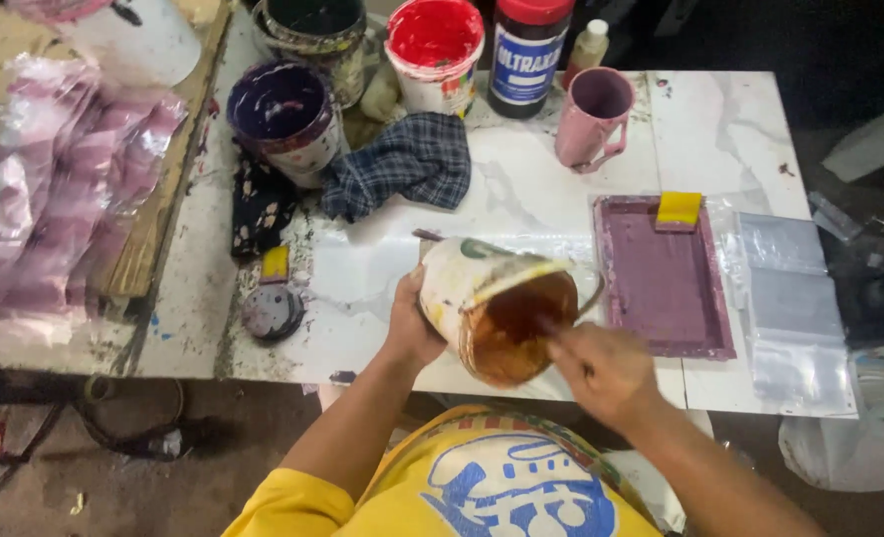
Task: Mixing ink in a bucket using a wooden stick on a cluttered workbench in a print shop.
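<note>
1. Left hand (414,323): fingers wrapped closed around the side of a white paint tub (491,308), holding it tilted toward the person above the near edge of the white table (720,129).
2. Paint tub: its open mouth shows orange-brown paint inside; it hangs just left of the purple screen frame (664,278), the landmark for all places below.
3. Right hand (601,370): fingers closed on a thin stirring stick (546,326), whose tip dips into the tub's paint; the hand sits near the frame's lower left corner.
4. Yellow squeegee (679,209): rests on the frame's far edge.
5. Pink mug (593,117): stands beyond the frame, slightly left.
6. Clear plastic sheets (790,298): lie just right of the frame.
7. Plaid cloth (402,164): crumpled well left of the frame, beside a purple-stained tub (285,114).
8. Red paint tub (434,50) and dark jar with a red lid (528,45): stand beyond the frame, at the table's far left.
</note>
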